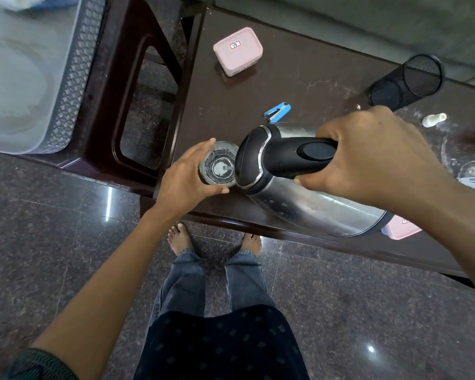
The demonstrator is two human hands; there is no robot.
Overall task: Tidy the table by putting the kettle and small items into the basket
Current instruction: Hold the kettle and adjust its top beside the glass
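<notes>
**Tidying barely begun: kettle still being emptied**

We are wrapping our right hand (368, 154) around the handle of the kettle (299, 182), tilting its spout over the glass (220, 164) that our left hand (187, 174) is gripping. Beyond our fingers, the pink box (237, 50), blue stapler (277, 111) and mesh holder (406, 83) are waiting on the table (299, 86); the basket (74, 78), far left, seems to be holding none of them.

Pink box (238, 51) lid sticker: reads "19".

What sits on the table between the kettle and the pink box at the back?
In the head view, only a small blue stapler lies between the kettle and the pink box.
</notes>
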